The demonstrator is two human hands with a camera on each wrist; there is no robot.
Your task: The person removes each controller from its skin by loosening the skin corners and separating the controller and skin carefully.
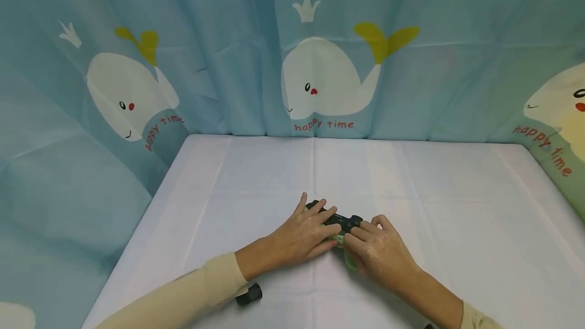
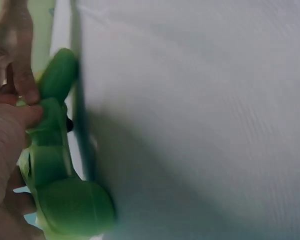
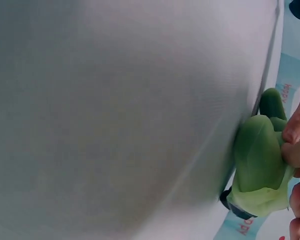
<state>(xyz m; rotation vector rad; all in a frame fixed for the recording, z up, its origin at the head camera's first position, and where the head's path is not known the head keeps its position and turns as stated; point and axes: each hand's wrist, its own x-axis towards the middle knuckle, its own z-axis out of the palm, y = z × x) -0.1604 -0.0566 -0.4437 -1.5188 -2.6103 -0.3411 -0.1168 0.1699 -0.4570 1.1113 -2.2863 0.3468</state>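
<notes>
Two hands, the left hand at nine o'clock and the right hand at four, flank the controller over the tabletop, both hands' fingers clamped on its cover, whose rim probably wants easing little by little, with the controller braced.

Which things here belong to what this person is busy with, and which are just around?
In hand:
- black game controller
- green cover around it
- left hand and right hand, both gripping them

Just around:
- white cloth on the table
- whale-print curtain
- black cylinder by the left wrist, probably a worn camera
</notes>
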